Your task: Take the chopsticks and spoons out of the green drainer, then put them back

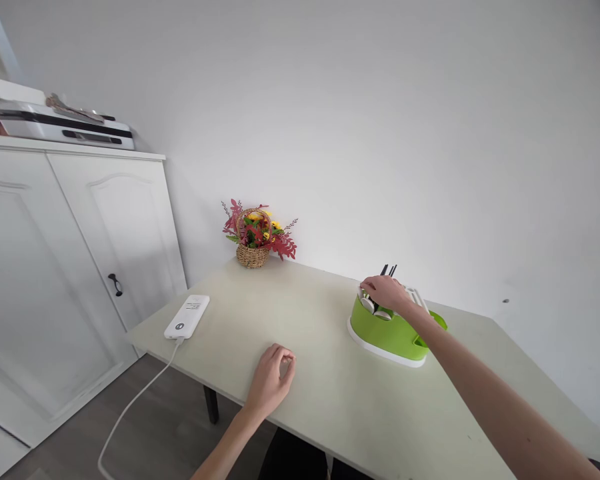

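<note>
On the right part of the table stands a green utensil holder (387,338) with a white base. Black sticks (392,270) and white, rounded utensil ends (368,305) poke out of its top. My right hand (386,293) reaches over the holder, its fingers bent down at the holder's left end among the utensils. What those fingers grip is hidden beneath the hand. My left hand (271,379) rests on the table near the front edge, fingers curled and thumb meeting the index finger in a loop, nothing visible inside it.
A white power bank (188,317) lies at the table's left edge, its white cable (135,398) hanging down. A wicker basket of flowers (253,256) stands at the back corner. White cabinets (125,227) are left of the table (300,300); a wall runs behind.
</note>
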`<state>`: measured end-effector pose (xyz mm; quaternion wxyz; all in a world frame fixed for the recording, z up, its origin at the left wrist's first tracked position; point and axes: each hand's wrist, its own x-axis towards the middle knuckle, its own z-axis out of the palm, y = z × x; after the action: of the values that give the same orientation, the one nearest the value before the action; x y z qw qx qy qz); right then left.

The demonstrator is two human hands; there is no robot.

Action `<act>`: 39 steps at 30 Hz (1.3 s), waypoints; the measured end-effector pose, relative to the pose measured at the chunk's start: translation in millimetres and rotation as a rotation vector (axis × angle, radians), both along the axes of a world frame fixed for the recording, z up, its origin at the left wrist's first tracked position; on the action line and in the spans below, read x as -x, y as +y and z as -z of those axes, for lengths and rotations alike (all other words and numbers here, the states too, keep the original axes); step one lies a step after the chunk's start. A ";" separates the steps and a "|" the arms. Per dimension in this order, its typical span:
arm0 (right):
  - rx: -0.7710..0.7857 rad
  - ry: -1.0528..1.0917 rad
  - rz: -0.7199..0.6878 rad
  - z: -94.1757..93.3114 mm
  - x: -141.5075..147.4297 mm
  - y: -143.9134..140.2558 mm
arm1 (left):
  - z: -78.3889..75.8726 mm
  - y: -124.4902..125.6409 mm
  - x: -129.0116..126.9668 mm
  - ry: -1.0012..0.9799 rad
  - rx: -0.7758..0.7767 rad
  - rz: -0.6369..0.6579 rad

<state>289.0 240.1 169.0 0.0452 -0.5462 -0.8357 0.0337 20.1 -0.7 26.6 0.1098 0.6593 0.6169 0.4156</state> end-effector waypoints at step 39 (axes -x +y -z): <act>-0.248 0.100 0.231 16.7 -32.2 -35.8 | 2.0 0.8 -0.3 -0.016 -0.015 0.003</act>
<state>321.2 204.4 152.4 0.1572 -0.6264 -0.7620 -0.0480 20.4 0.1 24.6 0.1102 0.6578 0.6118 0.4253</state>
